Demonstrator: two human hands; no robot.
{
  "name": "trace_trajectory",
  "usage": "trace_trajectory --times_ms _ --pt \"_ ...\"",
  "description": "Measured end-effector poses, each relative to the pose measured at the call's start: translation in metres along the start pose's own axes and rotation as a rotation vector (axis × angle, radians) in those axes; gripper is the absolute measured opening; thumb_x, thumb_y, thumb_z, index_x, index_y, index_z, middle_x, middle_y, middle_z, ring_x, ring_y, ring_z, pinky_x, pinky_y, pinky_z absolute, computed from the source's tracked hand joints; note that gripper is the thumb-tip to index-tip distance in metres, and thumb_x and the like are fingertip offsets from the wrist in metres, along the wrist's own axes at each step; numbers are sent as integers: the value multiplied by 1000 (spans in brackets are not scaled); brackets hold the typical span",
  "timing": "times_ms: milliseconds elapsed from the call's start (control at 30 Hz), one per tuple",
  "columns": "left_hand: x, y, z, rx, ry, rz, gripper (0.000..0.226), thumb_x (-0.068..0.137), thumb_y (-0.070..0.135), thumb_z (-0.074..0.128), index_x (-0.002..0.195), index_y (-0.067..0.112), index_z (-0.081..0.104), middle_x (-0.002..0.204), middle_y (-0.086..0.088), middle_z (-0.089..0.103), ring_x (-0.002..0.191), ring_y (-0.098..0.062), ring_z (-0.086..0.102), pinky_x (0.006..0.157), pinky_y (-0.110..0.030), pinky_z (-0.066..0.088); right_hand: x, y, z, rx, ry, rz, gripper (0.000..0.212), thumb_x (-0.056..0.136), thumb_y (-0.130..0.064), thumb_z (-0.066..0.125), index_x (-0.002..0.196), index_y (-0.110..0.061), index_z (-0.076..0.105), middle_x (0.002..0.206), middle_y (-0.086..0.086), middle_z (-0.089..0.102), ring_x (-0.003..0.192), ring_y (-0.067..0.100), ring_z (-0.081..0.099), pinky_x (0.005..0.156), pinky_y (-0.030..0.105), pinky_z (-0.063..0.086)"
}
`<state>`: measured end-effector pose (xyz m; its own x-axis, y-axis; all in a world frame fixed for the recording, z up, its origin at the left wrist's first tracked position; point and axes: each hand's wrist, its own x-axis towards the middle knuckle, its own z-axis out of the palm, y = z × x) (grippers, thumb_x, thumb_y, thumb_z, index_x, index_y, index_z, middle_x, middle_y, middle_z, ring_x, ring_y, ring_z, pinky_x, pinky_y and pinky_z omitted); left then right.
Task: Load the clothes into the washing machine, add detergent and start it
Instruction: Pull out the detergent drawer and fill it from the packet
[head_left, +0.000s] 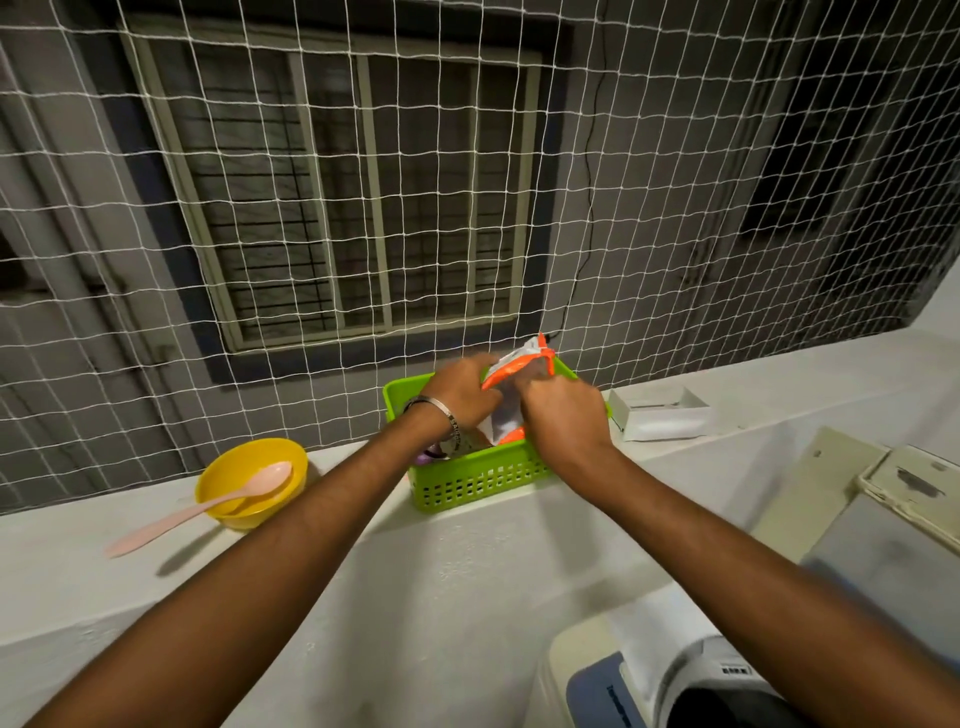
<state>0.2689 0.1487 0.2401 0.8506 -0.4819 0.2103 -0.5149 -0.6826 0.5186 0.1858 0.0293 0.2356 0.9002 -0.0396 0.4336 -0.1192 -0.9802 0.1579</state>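
Hands on the detergent pouch at the ledge

Both arms reach forward over a white painted ledge (363, 561) toward a lime-green perforated plastic basket (483, 480) that stands on it. An orange-and-white plastic detergent pouch (511, 371) stands upright in the basket, its crumpled top rising above the rim. The left hand (460, 389), with a thin metal bangle (434, 408) at the wrist, has its fingers curled round the pouch's upper left side. The right hand (563, 415) grips the pouch from the right, fingers bent against its front; both holds are close and tight on the pouch. Another packet with dark print sits low in the basket beside the left wrist, too hidden to identify.

Left of the basket, a round yellow plastic bowl (249, 483) rests on the ledge with a pale pink plastic spoon (197, 512) lying across it, the handle pointing down-left onto the ledge. Right of the basket lies a small white open cardboard box (665, 415). White netting (311, 208) spans the opening behind the ledge. At the lower right corner, the white-and-grey top of the washing machine (691, 680) shows, partly out of view.
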Motion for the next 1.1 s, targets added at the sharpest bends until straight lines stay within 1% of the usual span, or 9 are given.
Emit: trace_trajectory --times_ms 167,333,500,600,700,833,967,1033,1100 --pt "3 4 11 -45 -96 -99 52 84 42 55 132 23 55 132 -9 62 119 -30 57 91 -31 46 3 6 14 45 -57 84 25 93 -24 56 114 -33 67 103 3 68 90 25 70 66 30 52" --pt "3 10 21 -49 -79 -134 43 94 47 47 123 19 60 130 -10 62 117 -31 57 87 -32 44 4 14 8 -34 -149 97 32 97 -10 46 124 -19 62 124 12 61 108 30 65 84 36 51" --pt "-2 4 26 -195 -130 -202 58 85 55 46 129 19 57 134 -9 59 119 -30 56 92 -32 43 11 5 -5 -138 -196 65 30 97 -7 45 122 -10 62 125 14 62 118 29 59 90 37 49" --pt "0 0 23 -395 -113 -222 40 97 40 46 111 11 69 116 -13 69 104 -26 63 88 -36 47 16 -3 -15 -142 -178 30 27 97 -14 49 121 -11 62 124 12 64 118 28 58 89 36 49" --pt "1 -8 20 -529 -102 -250 32 94 31 53 105 5 71 108 -15 72 101 -28 66 92 -41 50 24 -9 -21 -144 -199 -18 34 95 -36 57 119 -13 63 123 9 65 117 26 58 89 33 48" --pt "-5 -4 14 -507 -154 -280 21 96 16 51 81 9 65 77 -7 60 76 -17 54 57 -14 43 40 -9 -14 -132 -236 0 32 91 -39 62 114 -17 66 120 5 68 112 22 64 85 29 49" --pt "-9 4 15 -486 -180 -332 28 83 39 52 64 18 56 72 -6 58 71 -20 54 59 -24 42 44 -7 -15 -65 -249 21 34 92 -37 60 116 -15 67 122 7 67 115 24 63 88 30 49" --pt "-10 7 17 -516 -163 -331 32 76 44 49 73 16 64 87 -12 65 79 -25 60 66 -28 46 42 -5 -14 -30 -190 45 27 94 -27 57 115 -14 68 121 9 68 113 27 64 88 33 51" --pt "-12 11 17 -523 -152 -332 36 91 40 48 91 10 68 90 -13 64 72 -26 61 60 -27 45 38 -2 -12 25 -160 85 26 94 -19 56 116 -12 67 121 10 67 113 30 64 89 37 51"
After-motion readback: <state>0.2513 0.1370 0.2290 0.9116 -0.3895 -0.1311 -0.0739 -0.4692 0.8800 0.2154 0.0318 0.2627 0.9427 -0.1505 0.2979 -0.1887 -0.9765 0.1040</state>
